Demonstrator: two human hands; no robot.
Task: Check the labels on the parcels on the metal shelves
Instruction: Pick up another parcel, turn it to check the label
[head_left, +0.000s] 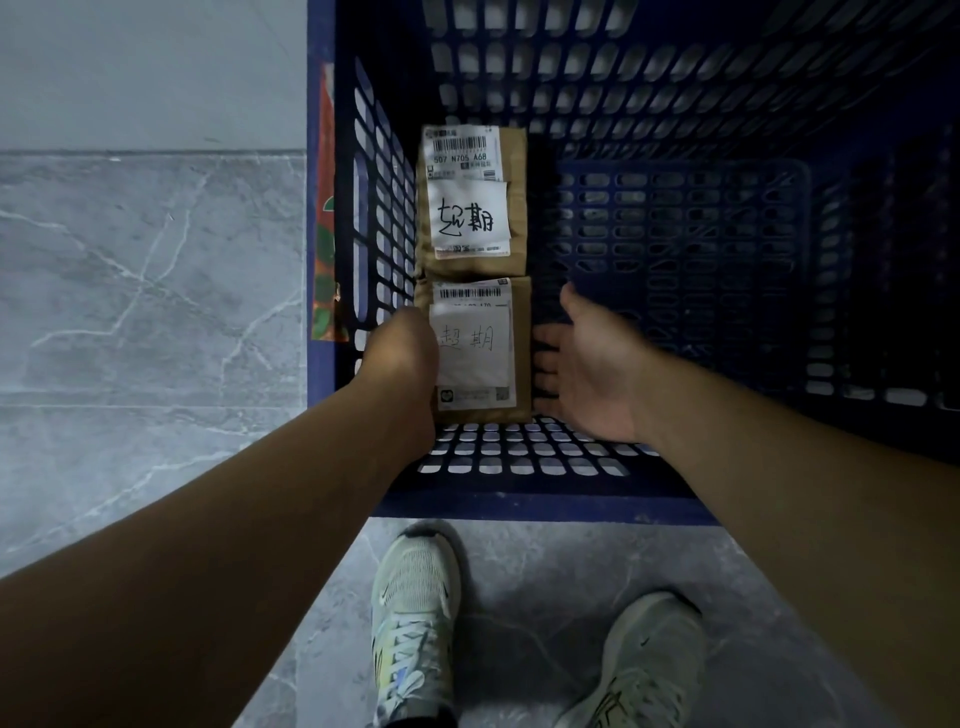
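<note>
Two labelled parcels (470, 208) (475, 356), two hands (402, 353) (592, 364), one blue crate (519, 506).

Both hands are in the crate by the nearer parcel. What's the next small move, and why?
Probably press the right hand against the nearer parcel so both hands can lift it: the left hand is at its left edge, the right is open beside its right edge, and a handwritten note covers much of its label.

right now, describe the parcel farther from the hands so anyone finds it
Inside the blue crate, two parcels lie along the left wall. It is the far parcel, its note in bold black handwriting; the near parcel has faint writing.
</note>
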